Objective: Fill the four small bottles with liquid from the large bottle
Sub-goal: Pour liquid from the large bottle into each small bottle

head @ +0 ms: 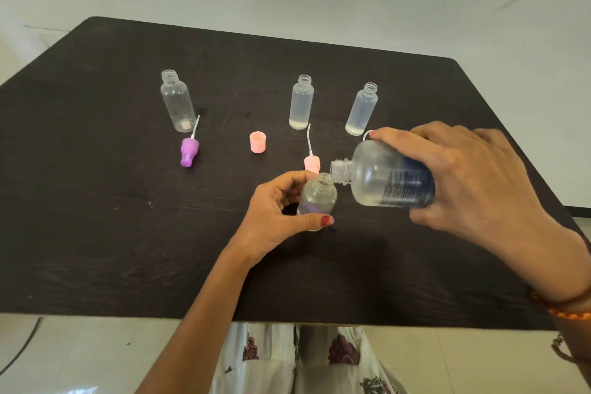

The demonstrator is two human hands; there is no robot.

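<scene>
My right hand (473,182) grips the large clear bottle (383,181) with a dark blue label, tipped on its side with its open neck at the mouth of a small clear bottle (318,197). My left hand (281,217) holds that small bottle upright on the dark table (112,217), thumb in front and fingers behind. Three more small uncapped bottles stand farther back: one clear at the left (177,101), and two frosted ones at the middle (301,102) and right (361,109), each with a little pale liquid at the bottom.
A purple spray pump (189,150) lies in front of the left bottle. A pink cap (257,142) stands mid-table, and a pink spray pump (311,161) lies just behind the bottle I hold. The table's near edge is by my lap.
</scene>
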